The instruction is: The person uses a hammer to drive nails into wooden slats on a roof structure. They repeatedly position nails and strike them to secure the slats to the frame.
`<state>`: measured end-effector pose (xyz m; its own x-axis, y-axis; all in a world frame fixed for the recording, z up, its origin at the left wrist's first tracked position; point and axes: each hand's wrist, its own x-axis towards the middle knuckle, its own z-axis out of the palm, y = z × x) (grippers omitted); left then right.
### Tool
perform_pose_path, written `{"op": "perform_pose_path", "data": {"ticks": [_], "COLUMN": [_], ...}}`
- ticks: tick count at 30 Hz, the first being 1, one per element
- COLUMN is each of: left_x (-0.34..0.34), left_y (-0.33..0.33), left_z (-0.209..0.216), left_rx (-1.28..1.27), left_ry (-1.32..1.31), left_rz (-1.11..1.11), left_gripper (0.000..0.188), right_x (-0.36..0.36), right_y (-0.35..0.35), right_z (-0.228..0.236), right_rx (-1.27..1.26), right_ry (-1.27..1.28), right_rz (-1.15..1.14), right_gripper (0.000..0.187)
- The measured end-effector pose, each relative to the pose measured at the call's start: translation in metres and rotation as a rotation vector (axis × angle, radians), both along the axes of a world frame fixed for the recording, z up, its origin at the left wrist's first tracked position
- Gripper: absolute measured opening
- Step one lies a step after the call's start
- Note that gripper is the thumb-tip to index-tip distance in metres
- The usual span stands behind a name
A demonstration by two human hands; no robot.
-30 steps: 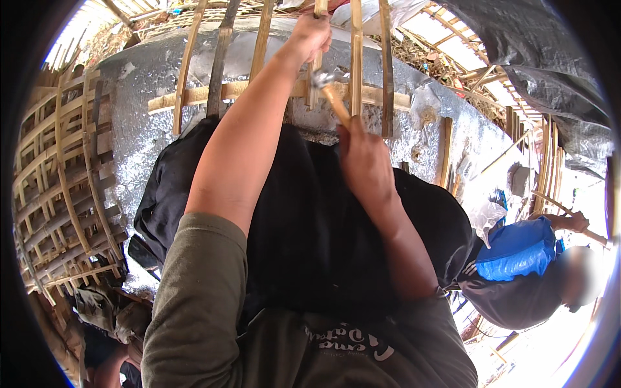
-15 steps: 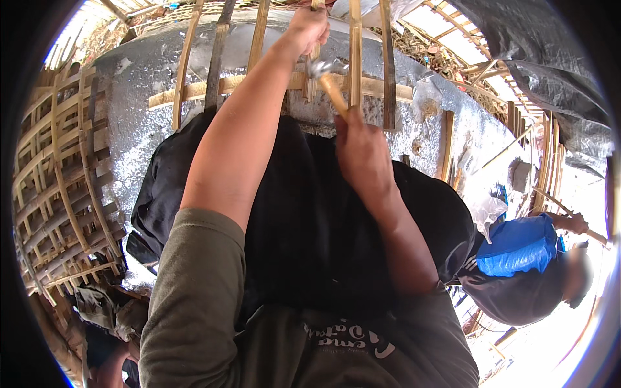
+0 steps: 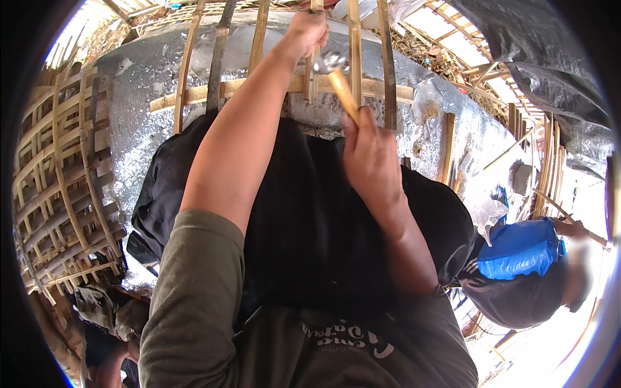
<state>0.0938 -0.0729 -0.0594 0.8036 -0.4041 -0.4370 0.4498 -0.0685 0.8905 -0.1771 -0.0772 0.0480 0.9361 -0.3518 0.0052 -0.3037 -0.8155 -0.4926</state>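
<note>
My left hand [image 3: 306, 31] is stretched far forward, its fingers closed around an upright wooden slat [image 3: 311, 87]. In my right hand [image 3: 375, 158] I grip a hammer [image 3: 345, 94] by its wooden handle. The blurred metal hammer head is just right of the held slat, a little below my left hand. Behind the slat's lower end runs a pale wooden crosspiece [image 3: 167, 102]. Several other slats [image 3: 355, 61] cross it on both sides, roughly parallel. What my left fingertips touch behind the slat is hidden.
A silvery sheet-covered surface [image 3: 132, 129] spreads beyond my knees. At left stands a woven bamboo lattice [image 3: 58, 174]. Another person [image 3: 511, 297] is at the right beside a blue bag [image 3: 521, 249], a hand on a stick. Dark plastic sheeting [image 3: 550, 71] hangs at upper right.
The hammer head has shifted right, away from the held slat, and my right hand has moved slightly right and back with it. My left hand keeps its hold on the slat.
</note>
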Motion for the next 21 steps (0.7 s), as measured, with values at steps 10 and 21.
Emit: {"op": "perform_pose_path", "data": {"ticks": [10, 21], "left_x": [-0.008, -0.005], "left_y": [0.001, 0.001], "left_z": [0.002, -0.001], "left_rx": [0.081, 0.125], "left_ry": [-0.001, -0.030], "left_rz": [0.031, -0.026], "left_gripper": [0.037, 0.036], "right_x": [-0.003, -0.006], "right_y": [-0.031, -0.104], "right_z": [-0.003, -0.028], "right_rx": [-0.111, -0.149], "right_ry": [0.040, 0.177], "right_rz": [-0.060, -0.351], "right_gripper": [0.032, 0.078]}}
